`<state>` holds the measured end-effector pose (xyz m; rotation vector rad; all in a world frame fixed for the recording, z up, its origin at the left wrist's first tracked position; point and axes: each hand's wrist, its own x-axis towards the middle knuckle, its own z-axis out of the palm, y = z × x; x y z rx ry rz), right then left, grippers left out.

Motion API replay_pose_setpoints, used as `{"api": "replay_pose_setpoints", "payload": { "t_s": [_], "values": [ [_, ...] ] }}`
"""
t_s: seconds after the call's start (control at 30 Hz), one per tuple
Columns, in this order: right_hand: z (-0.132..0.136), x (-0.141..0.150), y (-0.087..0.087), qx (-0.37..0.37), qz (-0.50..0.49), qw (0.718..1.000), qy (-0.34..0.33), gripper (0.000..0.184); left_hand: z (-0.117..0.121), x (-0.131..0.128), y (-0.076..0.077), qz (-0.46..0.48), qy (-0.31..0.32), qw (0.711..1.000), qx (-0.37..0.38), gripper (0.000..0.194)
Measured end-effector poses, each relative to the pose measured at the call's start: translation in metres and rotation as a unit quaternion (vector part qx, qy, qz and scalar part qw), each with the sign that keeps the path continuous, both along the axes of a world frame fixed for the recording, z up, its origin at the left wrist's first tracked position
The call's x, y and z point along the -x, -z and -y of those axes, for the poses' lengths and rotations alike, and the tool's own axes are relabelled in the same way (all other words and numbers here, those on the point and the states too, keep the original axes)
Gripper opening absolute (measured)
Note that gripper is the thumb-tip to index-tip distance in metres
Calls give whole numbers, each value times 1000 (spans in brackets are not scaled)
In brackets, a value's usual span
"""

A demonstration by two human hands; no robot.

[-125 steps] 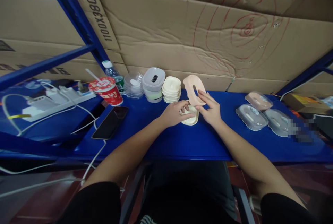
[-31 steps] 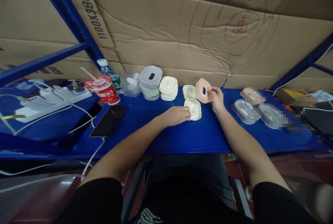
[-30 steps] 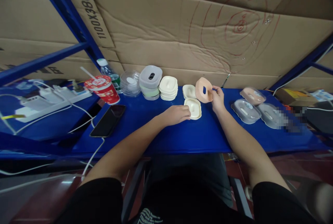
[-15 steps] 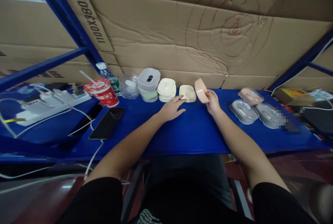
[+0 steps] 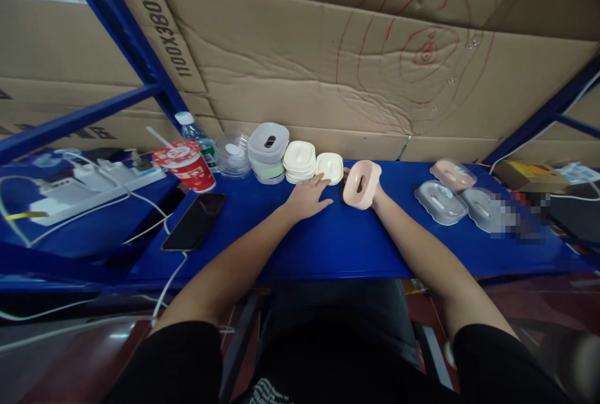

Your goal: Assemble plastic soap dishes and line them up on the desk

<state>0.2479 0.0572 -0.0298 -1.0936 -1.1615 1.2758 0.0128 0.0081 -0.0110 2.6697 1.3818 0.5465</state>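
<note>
My left hand (image 5: pixel 309 198) lies with its fingers stretched out and thumb apart, its fingertips on the near edge of a small cream square lid (image 5: pixel 330 166). Just left of that lid is a stack of similar cream lids (image 5: pixel 300 159). My right hand (image 5: pixel 379 197) grips a pink plastic box (image 5: pixel 369 186) from behind and below, its fingers mostly hidden by it. The box is tilted so that its face with a dark oval slot points toward me.
Left along the back stand stacked grey and green boxes (image 5: pixel 269 144), clear round containers (image 5: pixel 233 155), a water bottle (image 5: pixel 194 135) and a red cup (image 5: pixel 190 166). A phone (image 5: pixel 194 222) lies in front. Several clear-covered boxes (image 5: pixel 440 201) sit right, before a cardboard wall (image 5: pixel 281 47).
The small cream lid has shifted left against the stack under my left fingertips. My right hand has lowered and turned the pink box so its slotted face shows.
</note>
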Motion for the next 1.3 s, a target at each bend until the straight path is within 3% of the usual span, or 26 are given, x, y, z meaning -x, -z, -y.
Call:
{"api": "replay_pose_setpoints", "payload": {
  "t_s": [0.07, 0.13, 0.23, 0.33, 0.5, 0.6, 0.73, 0.9, 1.07, 1.3],
  "values": [
    [3, -2, -2, 3, 0, 1000, 0, 51, 4, 2, -4, 5, -30, 999, -20, 60],
    [6, -5, -3, -9, 12, 999, 50, 44, 9, 3, -9, 35, -21, 998, -49, 58],
    [15, -3, -6, -63, 38, 987, 144, 31, 19, -1, -16, 85, 91, 990, -70, 66],
    [29, 7, -11, -150, 81, 967, 190, 26, 31, -12, -19, 105, 175, 976, -70, 75],
    [41, 19, -18, -195, 131, 959, 160, 31, 42, -19, -21, 149, 152, 974, -72, 54],
    [38, 13, -21, -162, 99, 976, 110, 43, 37, -9, -27, 215, 106, 968, -79, 40],
    [35, 4, -20, -150, 81, 984, 56, 63, 21, 20, -41, 313, 11, 938, -150, 40],
    [37, 3, -14, -175, 158, 972, 19, 58, -3, 79, -62, 248, -120, 912, -304, 41],
    [41, 3, -13, -209, 235, 949, -9, 44, -18, 115, -61, 180, -226, 919, -270, 41],
    [42, 2, -16, -233, 258, 937, -17, 34, -25, 115, -49, 155, -248, 925, -244, 53]
  ]
}}
